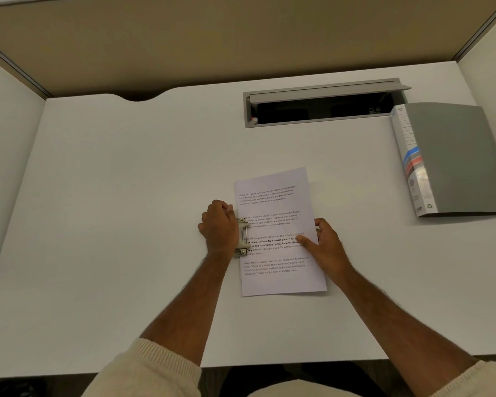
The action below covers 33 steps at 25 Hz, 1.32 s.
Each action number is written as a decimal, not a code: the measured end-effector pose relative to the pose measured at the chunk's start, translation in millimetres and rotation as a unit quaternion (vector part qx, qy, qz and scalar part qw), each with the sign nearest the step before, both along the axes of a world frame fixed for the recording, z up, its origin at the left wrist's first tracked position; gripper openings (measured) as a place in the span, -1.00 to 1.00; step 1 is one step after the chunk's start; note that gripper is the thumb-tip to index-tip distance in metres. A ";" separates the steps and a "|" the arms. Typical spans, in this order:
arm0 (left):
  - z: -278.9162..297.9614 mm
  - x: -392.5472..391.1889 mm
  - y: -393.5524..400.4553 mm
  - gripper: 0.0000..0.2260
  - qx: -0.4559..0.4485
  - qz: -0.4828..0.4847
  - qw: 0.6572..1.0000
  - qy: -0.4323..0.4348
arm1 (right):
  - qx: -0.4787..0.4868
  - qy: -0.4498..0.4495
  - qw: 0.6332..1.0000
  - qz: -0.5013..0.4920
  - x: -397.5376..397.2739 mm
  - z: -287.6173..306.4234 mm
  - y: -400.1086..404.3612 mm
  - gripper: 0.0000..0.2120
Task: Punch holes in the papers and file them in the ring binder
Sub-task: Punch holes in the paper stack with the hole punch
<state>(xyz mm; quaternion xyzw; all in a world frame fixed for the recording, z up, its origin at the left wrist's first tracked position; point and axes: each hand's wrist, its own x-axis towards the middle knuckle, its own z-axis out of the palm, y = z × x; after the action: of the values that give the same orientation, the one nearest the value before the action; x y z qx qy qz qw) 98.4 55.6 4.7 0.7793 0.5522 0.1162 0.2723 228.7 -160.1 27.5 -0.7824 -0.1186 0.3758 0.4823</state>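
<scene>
Your left hand [219, 224] is closed down over the hole punch [242, 237], hiding most of it; only its metal edge shows at the papers' [278, 253] left margin. Your right hand [324, 242] pinches their right edge, thumb on top. The closed ring binder [453, 159] lies far right on the tabletop [126, 224], partly cut off.

I see a white desk [126, 196] with beige partition panels at its far and side edges. A grey cable hatch [321, 106] sits recessed in the far right part, lid raised. The papers [275, 224] lie near centre. The hole punch [242, 237] sits at their left edge. A grey ring binder [453, 159] lies closed, far right.
</scene>
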 end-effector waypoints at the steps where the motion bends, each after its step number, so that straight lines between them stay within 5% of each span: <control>1: -2.4 0.2 -0.1 -0.87 0.012 -0.002 1.000 0.001 | 0.000 0.000 1.000 0.000 0.3 -0.9 -0.1 -0.65; 7: -11.8 -0.9 -0.4 -0.86 0.092 -0.025 0.995 0.007 | -0.009 0.003 1.000 -0.001 1.8 -4.9 0.9 -0.67; 33: -29.2 -5.4 2.5 -0.80 0.142 -0.051 0.988 0.011 | -0.008 0.028 1.000 -0.001 8.3 -12.7 4.3 -0.69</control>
<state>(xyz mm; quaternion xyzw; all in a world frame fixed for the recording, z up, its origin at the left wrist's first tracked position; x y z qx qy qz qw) 93.0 58.0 -24.5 0.8387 0.4925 0.1705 0.1581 237.1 -155.8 14.8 -0.7758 -0.1016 0.3978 0.4791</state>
